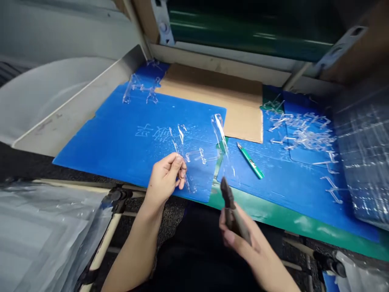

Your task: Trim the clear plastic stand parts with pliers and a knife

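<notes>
My left hand [166, 175] pinches one side of a clear plastic moulding [201, 155] between thumb and fingers. The moulding has two long transparent side pieces joined by a thin runner, and is held over the blue sheet [121, 129]. In my right hand [243, 235] is a pair of dark-tipped pliers or nippers [228, 198], the fingers wrapped round the handles. The tool's tip points up and away, just short of the moulding's right side and apart from it. Whether its jaws are parted is too blurred to tell.
A green pen-like knife [251, 161] lies right of the moulding. Clear runner scraps [306, 134] are heaped at the right, beside a stack of clear plastic [364, 162]. Another clear moulding [141, 87] lies at the back left. Brown cardboard [209, 85] covers the back middle.
</notes>
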Demonstrator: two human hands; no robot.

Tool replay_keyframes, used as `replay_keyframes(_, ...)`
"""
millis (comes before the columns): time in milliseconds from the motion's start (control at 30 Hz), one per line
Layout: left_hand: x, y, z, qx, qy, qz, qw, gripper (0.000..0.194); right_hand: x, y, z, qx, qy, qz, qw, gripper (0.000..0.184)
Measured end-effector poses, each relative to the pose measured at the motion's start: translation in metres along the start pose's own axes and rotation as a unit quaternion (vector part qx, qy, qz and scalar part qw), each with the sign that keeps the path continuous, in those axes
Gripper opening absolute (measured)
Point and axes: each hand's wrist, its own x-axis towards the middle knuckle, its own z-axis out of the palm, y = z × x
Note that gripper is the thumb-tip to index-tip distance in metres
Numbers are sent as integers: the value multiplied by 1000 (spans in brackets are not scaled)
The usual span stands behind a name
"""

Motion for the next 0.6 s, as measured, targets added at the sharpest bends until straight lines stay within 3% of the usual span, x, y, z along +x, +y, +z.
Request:
replay_keyframes(100,-13,-5,-6,-28,4,-21,999,43,24,3,21,-54,-48,56,996,32)
replay_keyframes(233,-22,-7,-12,-31,-14,-46,998,41,49,4,24,-85,-66,92,990,31)
replay_keyframes(367,-24,-10,-12,-29,-39,-56,997,40,57,3,23,-69,-86,96,989,31)
replay_keyframes(600,-25,-9,-5,-44,-60,-67,995,41,60,5,19,-64,-56,95,992,34)
